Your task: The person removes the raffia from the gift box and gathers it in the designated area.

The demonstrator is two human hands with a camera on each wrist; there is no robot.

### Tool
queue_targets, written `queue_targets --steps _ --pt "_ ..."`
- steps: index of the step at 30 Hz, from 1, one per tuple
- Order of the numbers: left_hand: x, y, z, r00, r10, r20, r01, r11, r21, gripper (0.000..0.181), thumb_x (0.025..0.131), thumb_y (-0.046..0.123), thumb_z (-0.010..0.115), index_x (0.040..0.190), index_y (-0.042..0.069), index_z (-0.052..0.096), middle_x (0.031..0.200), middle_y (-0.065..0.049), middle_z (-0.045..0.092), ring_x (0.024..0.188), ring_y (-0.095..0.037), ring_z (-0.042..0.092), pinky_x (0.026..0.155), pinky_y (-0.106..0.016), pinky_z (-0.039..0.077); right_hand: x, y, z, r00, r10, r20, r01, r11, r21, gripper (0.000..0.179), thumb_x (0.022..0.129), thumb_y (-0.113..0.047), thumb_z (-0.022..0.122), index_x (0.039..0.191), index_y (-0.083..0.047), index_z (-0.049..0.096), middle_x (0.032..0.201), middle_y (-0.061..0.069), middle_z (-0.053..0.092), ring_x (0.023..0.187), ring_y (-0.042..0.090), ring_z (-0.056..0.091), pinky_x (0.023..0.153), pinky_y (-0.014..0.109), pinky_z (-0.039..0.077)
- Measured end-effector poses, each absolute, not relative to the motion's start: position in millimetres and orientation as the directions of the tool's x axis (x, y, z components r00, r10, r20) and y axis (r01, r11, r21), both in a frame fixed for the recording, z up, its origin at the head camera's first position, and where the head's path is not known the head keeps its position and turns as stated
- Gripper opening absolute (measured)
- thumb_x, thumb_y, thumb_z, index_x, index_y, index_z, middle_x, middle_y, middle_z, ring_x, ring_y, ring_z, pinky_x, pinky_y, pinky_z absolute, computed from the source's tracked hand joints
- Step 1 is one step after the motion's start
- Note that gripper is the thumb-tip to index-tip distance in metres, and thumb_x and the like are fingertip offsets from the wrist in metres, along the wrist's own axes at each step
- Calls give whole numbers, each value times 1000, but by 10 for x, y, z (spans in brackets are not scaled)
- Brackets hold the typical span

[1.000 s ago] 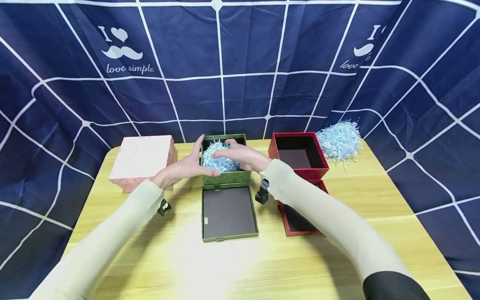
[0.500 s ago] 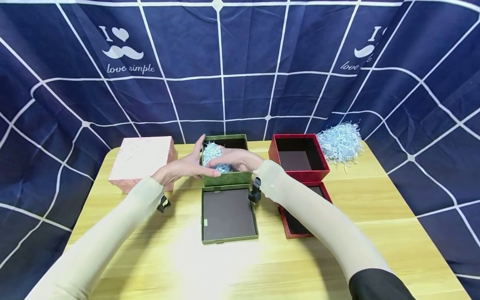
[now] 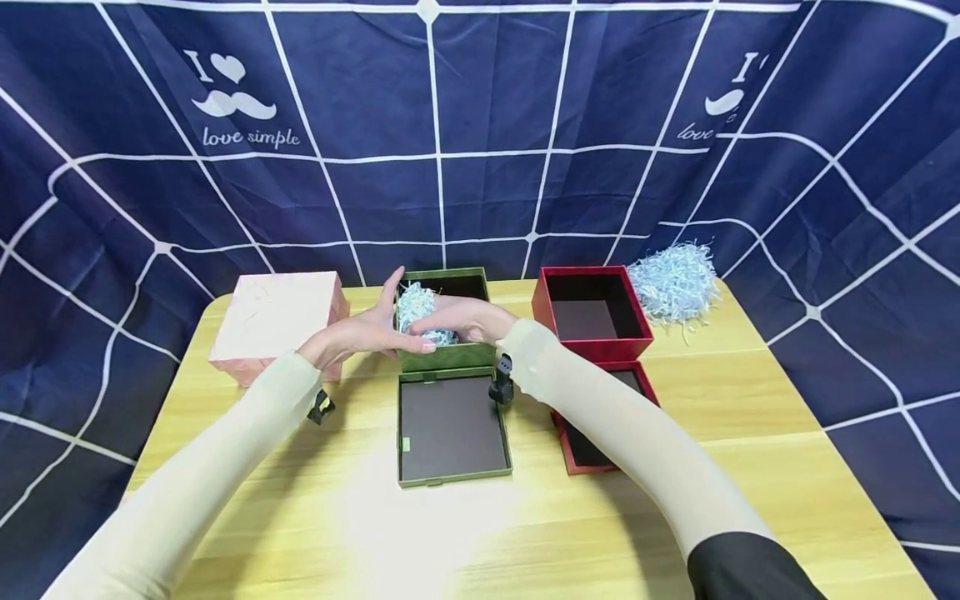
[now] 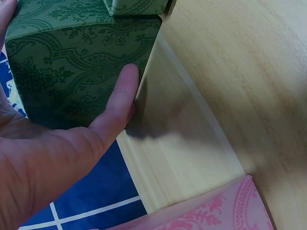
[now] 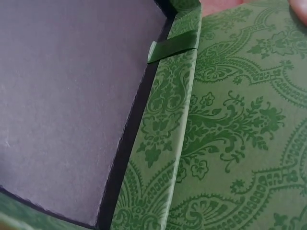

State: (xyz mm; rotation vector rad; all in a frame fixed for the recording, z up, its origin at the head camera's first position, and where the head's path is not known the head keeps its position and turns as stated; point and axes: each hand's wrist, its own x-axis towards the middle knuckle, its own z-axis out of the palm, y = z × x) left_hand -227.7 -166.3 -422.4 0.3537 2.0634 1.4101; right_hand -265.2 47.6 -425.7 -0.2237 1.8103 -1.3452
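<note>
The green box [image 3: 444,358] stands uncovered at the back middle of the table, with blue shredded paper [image 3: 417,310] bunched in its left half. My left hand [image 3: 366,332] lies spread along the box's left side, thumb across the front rim and forefinger up at the back left corner. One straight finger presses the box's patterned side in the left wrist view. Reaching into the box, my right hand [image 3: 463,319] grips the shredded paper, its fingertips hidden in it. Before the box lies its green lid [image 3: 454,429], inside up; the right wrist view shows the lid's ribbon tab [image 5: 175,46].
Left of the green box stands a closed pink box [image 3: 277,315]. To the right are an uncovered red box [image 3: 592,346] and its red lid [image 3: 588,454], partly under my right forearm. More blue shredded paper [image 3: 675,283] lies at the back right. Blue cloth [image 3: 382,200] hangs behind the table [image 3: 360,533].
My right hand has moved left and deeper inside the green box, bunching the shredded paper toward the left side. My left hand has stayed at the box's left side.
</note>
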Motion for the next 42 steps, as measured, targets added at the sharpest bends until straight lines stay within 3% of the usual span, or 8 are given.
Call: queue_targets --steps 3,7,10,16,23,30,37,42 --pt "-2290 -1682 -4225 -776 534 -336 -119 399 909 142 91 31 92 169 37 -26 178 -16 -20 150 -44 42 102 -56 55 -2661 457 -4259 -657 -563 -502 338 376 -863 56 98 -13 74 149 -6 50 128 5 58 115 18 50 86 27 45" --pt "-2310 -1689 -4229 -789 529 -313 -79 417 906 143 89 34 93 170 37 -25 179 -16 -18 160 -41 22 123 -61 32 -2679 446 -4274 -684 -543 -487 362 327 -873 55 100 -7 72 151 -5 52 130 4 60 119 17 53 96 28 47" --pt "-2324 -1684 -4236 -805 519 -289 -43 434 900 143 88 37 94 171 35 -23 179 -14 -14 164 -36 5 129 -60 13 -2680 451 -4274 -707 -531 -467 351 310 -884 53 101 -4 70 151 -3 52 133 6 60 119 18 54 100 31 47" --pt "-2334 -1654 -4229 -809 521 -271 -26 430 902 142 89 33 94 172 29 -21 179 -18 -7 163 -35 8 130 -57 13 -2674 475 -4280 -759 -512 -403 271 315 -910 45 98 -1 71 140 -1 58 122 4 62 105 17 57 90 27 49" --pt "-2309 -1630 -4186 -803 510 -308 -47 462 886 142 88 35 94 172 28 -21 180 -18 -9 164 -37 5 130 -58 11 -2642 495 -4277 -800 -481 -359 241 292 -926 58 94 4 71 150 -2 54 130 7 64 106 18 59 90 27 51" --pt "-2307 -1643 -4162 -797 508 -327 -44 490 871 144 89 35 94 171 29 -24 178 -21 -16 164 -40 -1 130 -60 8 -2587 532 -4159 -847 -396 -354 208 366 -907 81 97 -3 74 168 0 34 167 12 40 127 21 46 106 35 43" --pt "-2292 -1660 -4145 -800 502 -330 -35 510 859 143 89 36 93 170 30 -25 178 -20 -18 164 -43 -1 129 -62 9 -2557 603 -4023 -882 -363 -300 177 334 -926 78 97 -6 74 165 3 37 165 15 40 127 23 46 102 34 43" --pt "-2290 -1661 -4153 -802 500 -327 -34 508 861 144 89 37 93 171 31 -25 178 -20 -18 164 -41 -1 129 -61 9 -2528 661 -3911 -913 -316 -258 164 294 -942 83 96 -5 75 168 2 33 172 13 35 144 23 41 118 39 39"
